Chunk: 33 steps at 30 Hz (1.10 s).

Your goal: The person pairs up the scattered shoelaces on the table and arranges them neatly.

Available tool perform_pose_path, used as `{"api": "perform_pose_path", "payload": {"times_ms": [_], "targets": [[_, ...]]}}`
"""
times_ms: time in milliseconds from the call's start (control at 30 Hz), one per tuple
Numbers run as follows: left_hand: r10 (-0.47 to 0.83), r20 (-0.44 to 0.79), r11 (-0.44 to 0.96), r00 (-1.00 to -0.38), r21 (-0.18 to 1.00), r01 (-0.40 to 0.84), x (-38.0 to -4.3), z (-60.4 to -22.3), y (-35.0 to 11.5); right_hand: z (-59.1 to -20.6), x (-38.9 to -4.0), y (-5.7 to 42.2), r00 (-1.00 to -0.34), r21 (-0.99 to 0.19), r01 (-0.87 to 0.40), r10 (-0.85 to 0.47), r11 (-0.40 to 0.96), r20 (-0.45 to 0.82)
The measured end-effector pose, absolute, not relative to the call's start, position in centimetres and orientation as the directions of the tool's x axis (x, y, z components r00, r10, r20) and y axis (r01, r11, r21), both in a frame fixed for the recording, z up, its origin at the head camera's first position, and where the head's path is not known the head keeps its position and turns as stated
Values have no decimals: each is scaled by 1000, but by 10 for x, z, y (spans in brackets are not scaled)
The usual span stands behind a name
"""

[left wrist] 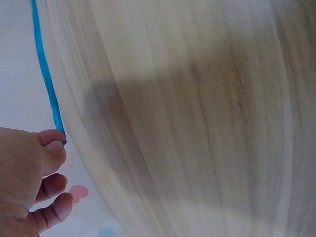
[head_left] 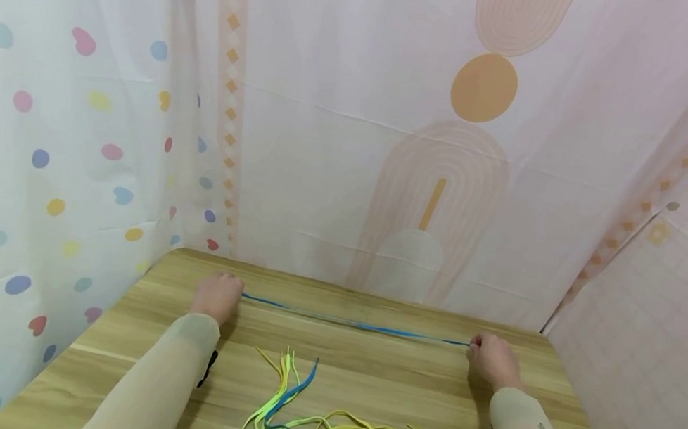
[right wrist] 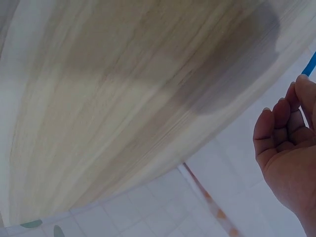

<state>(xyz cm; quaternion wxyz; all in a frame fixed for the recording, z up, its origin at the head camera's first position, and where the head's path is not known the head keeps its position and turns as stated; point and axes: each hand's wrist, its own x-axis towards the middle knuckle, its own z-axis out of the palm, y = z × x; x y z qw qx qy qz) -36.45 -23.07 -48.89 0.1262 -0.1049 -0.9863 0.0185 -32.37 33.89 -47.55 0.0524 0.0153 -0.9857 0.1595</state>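
A blue shoelace stretches nearly straight between both hands, over the far part of the table. My left hand pinches its left end between thumb and index finger; in the left wrist view the blue lace runs up from the fingertips. The right end is pinched by my right hand, and in the right wrist view a short piece of blue lace shows beyond the thumb. Nearer to me lies a loose tangle of yellow, lime and blue shoelaces, between the two forearms.
The wood-grain table ends at a back edge against a white patterned curtain. A dotted curtain hangs along the left side, and a checked one along the right.
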Motion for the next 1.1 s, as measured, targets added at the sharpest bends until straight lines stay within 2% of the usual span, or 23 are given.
{"api": "perform_pose_path", "payload": {"times_ms": [167, 400, 600, 700, 833, 900, 1100], "targets": [[233, 229, 972, -945, -95, 216, -363, -487, -227, -477, -323, 338, -993, -308, -54, -19, 950, 117], [275, 246, 950, -929, -220, 223, -362, -487, -223, -480, -321, 340, -990, -287, -66, -28, 956, 135], [265, 177, 936, -948, -282, 209, -357, -490, -232, -482, -317, 350, -992, -295, -59, -22, 954, 128], [248, 135, 954, -959, -208, 217, -354, -490, -242, -481, -313, 357, -997, -277, -44, -23, 960, 76], [215, 63, 976, -975, 1, 216, -347, -487, -260, -476, -307, 363, -999, -246, -45, -50, 968, -15], [220, 27, 973, -975, 70, 221, -341, -485, -268, -473, -304, 365, -996, -244, -64, -76, 968, -44], [285, -11, 951, -959, 126, 281, -319, -487, -280, -472, -292, 370, -985, -268, -141, -163, 953, -61]]}}
